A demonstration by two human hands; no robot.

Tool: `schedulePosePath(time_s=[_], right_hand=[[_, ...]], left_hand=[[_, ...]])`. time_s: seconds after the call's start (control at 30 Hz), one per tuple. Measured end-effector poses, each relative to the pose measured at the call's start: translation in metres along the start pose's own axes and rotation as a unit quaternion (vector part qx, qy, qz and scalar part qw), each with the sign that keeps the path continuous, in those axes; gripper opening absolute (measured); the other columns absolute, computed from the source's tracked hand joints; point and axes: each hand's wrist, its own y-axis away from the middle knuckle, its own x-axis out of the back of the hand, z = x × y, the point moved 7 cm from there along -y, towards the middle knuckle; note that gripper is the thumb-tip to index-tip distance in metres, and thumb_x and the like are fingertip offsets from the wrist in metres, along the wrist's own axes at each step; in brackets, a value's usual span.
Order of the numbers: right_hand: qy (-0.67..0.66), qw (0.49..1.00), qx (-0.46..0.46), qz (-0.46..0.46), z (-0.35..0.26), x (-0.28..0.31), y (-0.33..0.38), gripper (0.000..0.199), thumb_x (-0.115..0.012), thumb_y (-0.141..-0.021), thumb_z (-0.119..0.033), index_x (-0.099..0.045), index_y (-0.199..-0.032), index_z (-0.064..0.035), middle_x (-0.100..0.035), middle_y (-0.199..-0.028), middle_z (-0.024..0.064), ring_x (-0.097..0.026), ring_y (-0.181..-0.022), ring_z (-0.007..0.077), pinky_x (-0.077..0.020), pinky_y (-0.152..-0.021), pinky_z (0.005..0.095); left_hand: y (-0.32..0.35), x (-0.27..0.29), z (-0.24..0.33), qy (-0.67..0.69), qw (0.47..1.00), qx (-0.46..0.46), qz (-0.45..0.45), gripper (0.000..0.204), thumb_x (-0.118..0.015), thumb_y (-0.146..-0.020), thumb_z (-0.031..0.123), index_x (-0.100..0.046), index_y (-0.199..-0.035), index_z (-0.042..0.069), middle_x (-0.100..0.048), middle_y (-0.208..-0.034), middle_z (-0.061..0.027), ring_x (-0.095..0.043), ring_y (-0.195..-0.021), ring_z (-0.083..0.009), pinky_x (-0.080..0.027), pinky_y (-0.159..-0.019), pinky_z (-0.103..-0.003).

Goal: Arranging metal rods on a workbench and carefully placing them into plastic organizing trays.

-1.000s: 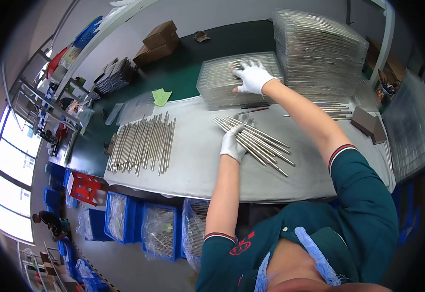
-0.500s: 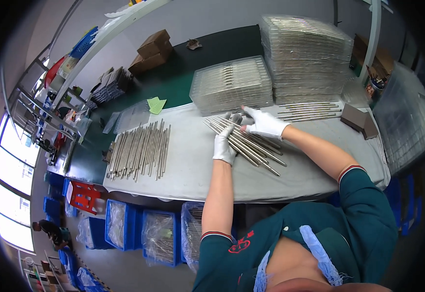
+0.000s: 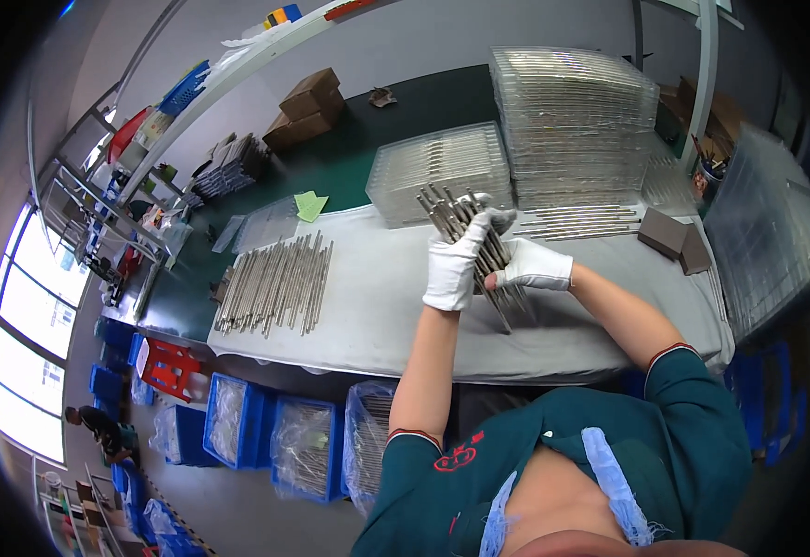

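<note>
Bundle of metal rods: lifted above grey table, tilted, gripped by both gloved hands; left hand fingers closed round middle, right hand closed on lower part; loose rods lying left; clear tray stacks behind

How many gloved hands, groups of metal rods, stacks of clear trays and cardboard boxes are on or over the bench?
White-gloved hands: 2 (left hand, right hand)
Groups of metal rods: 2 (held bundle, flat row)
Clear tray stacks: 2 (low, tall)
Cardboard boxes: 2
Total: 8
</note>
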Motion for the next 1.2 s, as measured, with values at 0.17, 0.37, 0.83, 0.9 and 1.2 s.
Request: schedulePosePath(time_s=[0.17,0.37,0.83,0.9,1.2], right_hand=[[0.057,0.997,0.055,-0.018,0.027,0.002,0.014,0.036,-0.069,-0.073,-0.023,-0.057,-0.101,-0.0031,-0.061,-0.091,0.0045,-0.052,-0.086,0.0098,-0.0435,-0.076,0.0269],[-0.003,0.997,0.080,-0.010,0.050,-0.008,0.021,0.047,-0.070,-0.070,-0.015,-0.050,-0.112,-0.0054,-0.056,-0.101,0.0046,-0.050,-0.093,0.0133,-0.0412,-0.083,0.0283],[-0.055,0.996,0.069,0.010,0.049,-0.020,0.008,0.046,-0.066,-0.075,-0.024,-0.051,-0.113,-0.0029,-0.058,-0.104,0.0069,-0.051,-0.098,0.0147,-0.0381,-0.088,0.0293],[-0.089,0.996,0.012,0.025,0.042,-0.026,0.012,0.037,-0.066,-0.075,-0.021,-0.055,-0.105,-0.0017,-0.061,-0.095,0.0050,-0.053,-0.092,0.0133,-0.0399,-0.084,0.0282],[-0.085,0.986,0.107,0.097,0.065,-0.029,0.008,0.027,-0.065,-0.077,-0.025,-0.061,-0.094,-0.0034,-0.062,-0.084,0.0038,-0.053,-0.080,0.0089,-0.0423,-0.075,0.0258]], left_hand=[[0.026,-0.017,-0.027,-0.078,0.993,0.073,-0.041,0.029,-0.060,-0.081,0.007,-0.054,-0.108,0.001,-0.062,-0.091,-0.0063,-0.061,-0.085,-0.0158,-0.048,-0.074,-0.026],[0.038,-0.001,-0.059,-0.189,0.974,0.108,-0.065,0.030,-0.063,-0.079,0.008,-0.055,-0.107,0.000,-0.063,-0.087,-0.0039,-0.058,-0.082,-0.0099,-0.046,-0.072,-0.024],[0.031,0.012,-0.035,-0.145,0.983,0.090,-0.072,0.031,-0.060,-0.080,0.007,-0.053,-0.110,0.000,-0.061,-0.097,-0.0072,-0.059,-0.092,-0.0163,-0.047,-0.079,-0.027],[0.032,0.015,-0.025,-0.157,0.979,0.109,-0.078,0.032,-0.060,-0.080,0.006,-0.053,-0.110,0.000,-0.061,-0.099,-0.0091,-0.057,-0.095,-0.0169,-0.046,-0.082,-0.028],[0.038,0.031,-0.042,-0.154,0.976,0.131,-0.084,0.037,-0.061,-0.078,0.005,-0.051,-0.113,-0.001,-0.060,-0.103,-0.0121,-0.057,-0.096,-0.0181,-0.046,-0.083,-0.030]])
